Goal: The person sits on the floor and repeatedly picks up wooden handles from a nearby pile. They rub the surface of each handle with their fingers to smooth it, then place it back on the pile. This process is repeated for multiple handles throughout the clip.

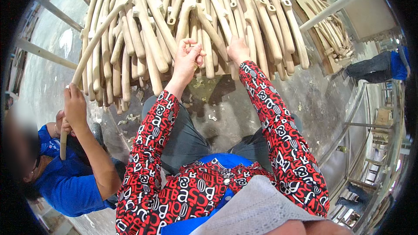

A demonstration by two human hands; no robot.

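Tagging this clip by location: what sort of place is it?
Probably a woodworking shop. A big stack of pale carved wooden pieces fills the pallet ahead, a second pile lies to the right, and wood shavings litter the concrete floor.

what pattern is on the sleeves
Red sleeves covered in black and white letter shapes, clearest in the head view.

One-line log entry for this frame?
left hand: closed on pale wooden piece | right hand: on stack of wooden pieces | co-worker's hand: holds long stick
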